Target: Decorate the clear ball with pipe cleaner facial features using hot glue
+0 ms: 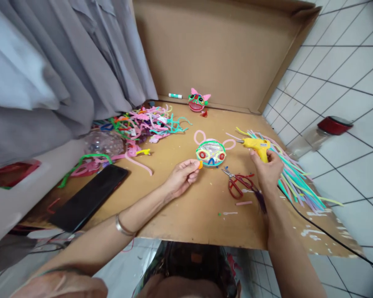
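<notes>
Between the thumb and finger of my left hand (185, 176) is a small orange piece (200, 164), pinched close to the lower left rim of a pipe-cleaner animal face (210, 154). That face lies flat, with pink loop ears, red-ringed eyes, a blue nose and a green band. My right hand (269, 167) grips a yellow hot glue gun (257, 145), its nozzle pointing left beside the right ear loop. Red-handled scissors (235, 184) rest on the table below the face, blades slightly apart.
Loose pipe cleaners (298, 178) lie at right, near a red-lidded bottle (317, 132). A tangled pile (146, 122) and a black phone (90, 196) are at left. A finished-looking face (197, 101) and a glue stick (175, 95) stand by the cardboard (217, 49). The gun's cord (317, 221) trails right.
</notes>
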### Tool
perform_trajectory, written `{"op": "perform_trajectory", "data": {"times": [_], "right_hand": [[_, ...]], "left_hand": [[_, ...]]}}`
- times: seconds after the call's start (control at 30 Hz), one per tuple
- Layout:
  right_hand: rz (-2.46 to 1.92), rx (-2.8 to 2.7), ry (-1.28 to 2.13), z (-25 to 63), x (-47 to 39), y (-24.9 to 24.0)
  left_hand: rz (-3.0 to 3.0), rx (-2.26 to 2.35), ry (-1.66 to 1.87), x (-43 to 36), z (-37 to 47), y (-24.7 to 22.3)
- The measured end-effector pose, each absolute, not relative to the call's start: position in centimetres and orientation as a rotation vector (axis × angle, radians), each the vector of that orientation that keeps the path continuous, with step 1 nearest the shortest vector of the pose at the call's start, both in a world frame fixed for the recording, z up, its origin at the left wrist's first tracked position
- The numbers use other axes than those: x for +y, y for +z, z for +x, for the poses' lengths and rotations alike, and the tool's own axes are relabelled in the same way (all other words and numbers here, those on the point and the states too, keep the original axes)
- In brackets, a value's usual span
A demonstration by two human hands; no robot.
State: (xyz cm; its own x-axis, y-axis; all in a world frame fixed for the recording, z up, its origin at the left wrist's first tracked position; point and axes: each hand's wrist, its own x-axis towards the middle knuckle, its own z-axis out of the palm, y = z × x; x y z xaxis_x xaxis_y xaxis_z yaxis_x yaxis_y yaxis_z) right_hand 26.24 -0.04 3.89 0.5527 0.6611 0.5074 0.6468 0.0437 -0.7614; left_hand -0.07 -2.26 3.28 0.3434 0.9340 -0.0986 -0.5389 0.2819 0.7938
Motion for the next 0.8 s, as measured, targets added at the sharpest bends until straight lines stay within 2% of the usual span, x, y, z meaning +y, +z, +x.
{"op": "perform_trajectory", "data": {"times": [0.13,0.4,0.8], "right_hand": [[-1.451,-1.288,0.112,23.0,-1.5,4.0],[-1.363,-1.464,-0.144,20.8,-3.1,3.3],[-1.353,-1.522,-0.216,20.5,-3.3,3.2]], "left_hand": [[0.712,0.613,1.087,-2.2,-0.2,3.4],[0.634,0.619,1.088,-2.2,-0.1,3.4],[0.647,0.638,1.074,-2.1,0.0,3.1]]}}
